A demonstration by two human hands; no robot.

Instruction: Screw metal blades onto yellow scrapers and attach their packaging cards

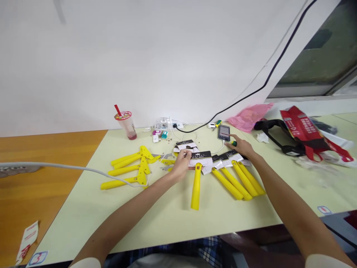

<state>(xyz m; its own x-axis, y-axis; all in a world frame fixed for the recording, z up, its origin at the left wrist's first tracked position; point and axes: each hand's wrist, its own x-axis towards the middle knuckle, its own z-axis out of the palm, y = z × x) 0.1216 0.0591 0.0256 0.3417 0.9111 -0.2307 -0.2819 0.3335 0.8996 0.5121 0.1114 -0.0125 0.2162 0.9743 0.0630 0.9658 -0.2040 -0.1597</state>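
Handle, yellow, long, trough-shaped, apparently plastic [196,190], topped with flat black-and-white card [201,160]; location: centre of pale green, smooth tabletop [164,227], between two groups of similar pieces; contact with surface, cannot tell. Left hand [180,165]: grip narrow, pinched on card at its left side. Right hand [242,145]: forefinger stretched to dark, rectangular phone [224,133]; hold on green-and-yellow, stubby handle beneath [233,143], cannot tell.

Handling, as judged: keep card flat, pinched by edge, without creasing; keep yellow handle straight below and clear of neighbours; touch phone lightly, without tugging thin white cable [222,146].

Right group: four yellow, carded handles, fanned out [244,179]. Left group: yellow handles with flared ends [125,170]. Behind: translucent plastic cup with red straw [129,129]; crumpled pink plastic bag [249,116].

Markings: white lettering on card's black band, too small to read; white print on folded red bag [302,124], illegible; blue-and-red oval emblem on small sticker at tabletop's front edge [324,210], brand not identifiable; phone text, too small.
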